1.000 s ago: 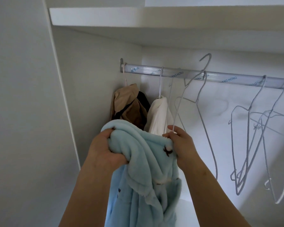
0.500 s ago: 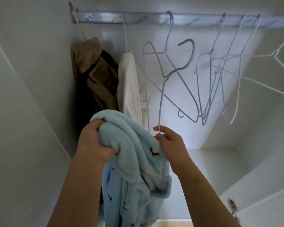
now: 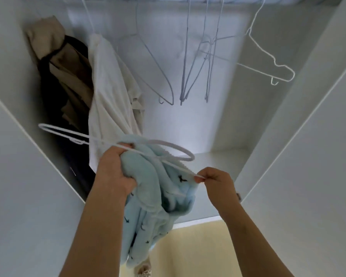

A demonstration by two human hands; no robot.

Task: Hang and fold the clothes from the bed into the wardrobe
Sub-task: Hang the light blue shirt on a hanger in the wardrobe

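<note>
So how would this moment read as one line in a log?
phase: hanger prep | left hand: grips blue fleece garment | right hand: pinches loose white hanger | garment: not yet on hanger

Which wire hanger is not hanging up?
The white hanger pinched by the right hand, lying across the light blue garment; the other hangers dangle from above, untouched.

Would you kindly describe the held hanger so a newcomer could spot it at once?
Inside the white wardrobe, empty wire hangers dangle along the top. Lower, before the hanging white garment, a white hanger lies across the light blue fleece, pinched by the right hand; it alone hangs from nothing.
</note>
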